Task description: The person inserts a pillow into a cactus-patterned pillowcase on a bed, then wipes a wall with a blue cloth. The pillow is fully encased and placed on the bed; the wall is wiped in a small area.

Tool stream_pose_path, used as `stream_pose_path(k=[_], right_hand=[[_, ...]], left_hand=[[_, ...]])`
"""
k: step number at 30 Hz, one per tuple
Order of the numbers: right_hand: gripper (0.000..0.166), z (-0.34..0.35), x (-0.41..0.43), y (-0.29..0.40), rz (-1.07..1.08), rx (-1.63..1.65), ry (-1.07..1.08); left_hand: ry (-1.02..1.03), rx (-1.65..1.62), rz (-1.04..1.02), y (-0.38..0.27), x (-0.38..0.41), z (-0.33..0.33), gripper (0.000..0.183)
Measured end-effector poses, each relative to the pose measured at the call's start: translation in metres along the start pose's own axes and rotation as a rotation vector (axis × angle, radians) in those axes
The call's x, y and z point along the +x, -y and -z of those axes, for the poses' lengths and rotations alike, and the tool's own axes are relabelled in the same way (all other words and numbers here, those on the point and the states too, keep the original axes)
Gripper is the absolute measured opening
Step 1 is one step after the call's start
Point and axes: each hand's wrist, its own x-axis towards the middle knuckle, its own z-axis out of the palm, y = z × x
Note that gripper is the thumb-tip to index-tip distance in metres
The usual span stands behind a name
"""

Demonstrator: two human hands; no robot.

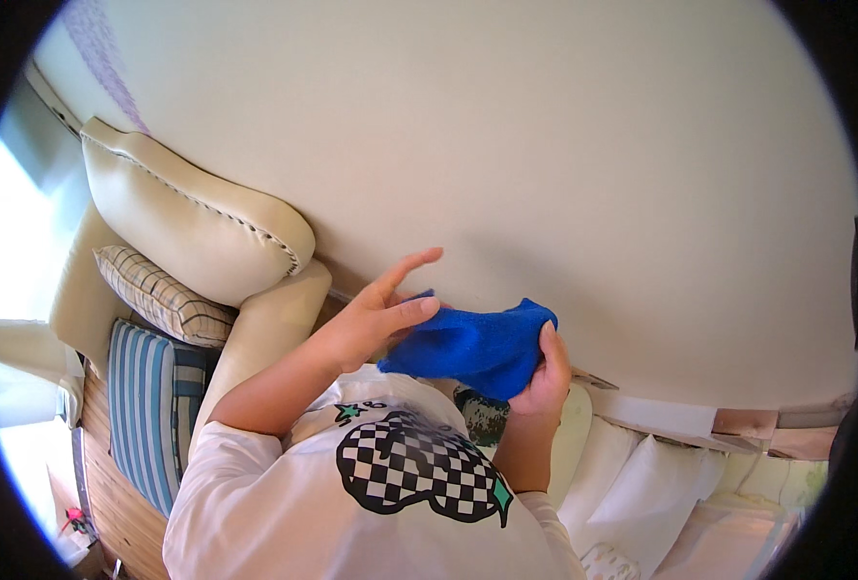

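Note:
A soft, blue fabric piece (472, 348) with a fuzzy, knitted look stretches between my two hands in front of my torso. Its exact kind cannot be told from its folded shape. My left hand (385, 315) is at its left end, the thumb against the cloth and the index finger raised away from it; the other fingers are partly hidden behind. On the right end, my right hand (545, 377) grips the cloth, with the thumb on the near face and the fingers hidden beneath. Below the cloth is my white T-shirt (371, 536) with a black-and-white checkered print.
A cream padded sofa part (197, 210) with a stitched seam lies at left, beside a plaid cushion (164, 297) and a blue striped cushion (142, 413). A pale wall (545, 145) fills the top. White pillows (653, 500) are at lower right, and wooden flooring (120, 478) at lower left.

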Motion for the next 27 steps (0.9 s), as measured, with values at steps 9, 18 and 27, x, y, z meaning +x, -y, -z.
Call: stream_pose_path(k=[9,18,27], right_hand=[[0.038,0.006,-0.009,0.007,0.095,-0.121,0.112],[0.033,0.005,-0.017,0.002,0.094,-0.316,0.102],[0.030,-0.001,-0.013,-0.008,0.285,-0.455,-0.067]], left_hand=[[-0.063,0.018,0.014,0.003,-0.003,0.006,0.067],[-0.096,0.204,-0.230,0.007,-0.010,0.003,0.039],[-0.218,0.453,-0.328,0.011,-0.013,0.006,0.024]])
